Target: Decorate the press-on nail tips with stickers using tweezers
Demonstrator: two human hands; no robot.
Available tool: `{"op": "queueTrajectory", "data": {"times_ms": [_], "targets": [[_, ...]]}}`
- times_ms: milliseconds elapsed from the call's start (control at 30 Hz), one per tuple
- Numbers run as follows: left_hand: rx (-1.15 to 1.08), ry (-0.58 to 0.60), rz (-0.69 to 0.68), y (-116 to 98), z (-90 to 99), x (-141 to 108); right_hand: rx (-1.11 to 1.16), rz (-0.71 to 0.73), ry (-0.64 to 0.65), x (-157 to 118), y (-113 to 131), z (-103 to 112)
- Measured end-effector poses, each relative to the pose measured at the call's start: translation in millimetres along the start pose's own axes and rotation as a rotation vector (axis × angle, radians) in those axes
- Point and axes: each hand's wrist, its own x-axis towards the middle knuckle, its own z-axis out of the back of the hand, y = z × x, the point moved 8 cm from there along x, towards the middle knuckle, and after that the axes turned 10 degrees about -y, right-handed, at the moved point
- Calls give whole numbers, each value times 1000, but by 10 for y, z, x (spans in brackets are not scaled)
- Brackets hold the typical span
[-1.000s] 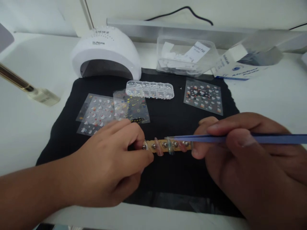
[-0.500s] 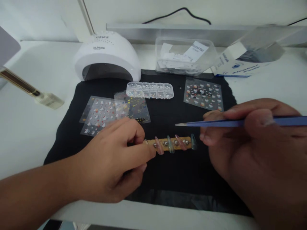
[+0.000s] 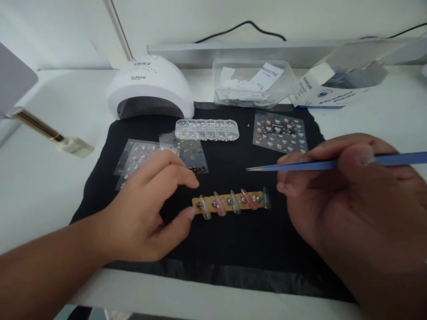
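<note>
Head view is showing the left hand (image 3: 150, 209) and the right hand (image 3: 340, 195) over a black mat (image 3: 230, 244), toward the desk's (image 3: 187, 293) near edge. The left hand is no longer pinching the end of the tan strip (image 3: 228, 206): its thumb and forefinger are now standing apart, the thumb reaching so close to that end that I cannot tell whether it is touching. The strip is lying on the mat, parallel-ish to the near edge, its five nail tips (image 3: 235, 202) slanting across it, all now showing. The right hand is keeping its grasp on blue tweezers (image 3: 300, 166) but is drawing away, the points now hanging beyond the strip and apart from it; whether they are holding anything is too small to tell. Work on the nail tips is seemingly pausing, with nothing visibly steadying the strip. Farther off, sticker sheets (image 3: 280, 132) are lying right and left of a compartment case (image 3: 207, 130), and a gold-capped bottle (image 3: 76, 146) is resting toward the desk's left edge. Along the far edge, a white lamp (image 3: 150, 84), a clear tub (image 3: 253, 101) and an alcohol-pad box (image 3: 310, 91) are standing.
</note>
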Motion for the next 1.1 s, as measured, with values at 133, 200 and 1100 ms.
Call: {"op": "queueTrajectory", "data": {"times_ms": [133, 200, 1100], "targets": [[-4, -36, 21, 47, 32, 25, 44, 10, 12, 11, -15, 2], [-22, -6, 20, 35, -11, 15, 64, 11, 8, 11, -27, 17], [72, 76, 15, 13, -223, -75, 61, -29, 5, -17, -85, 10]]}}
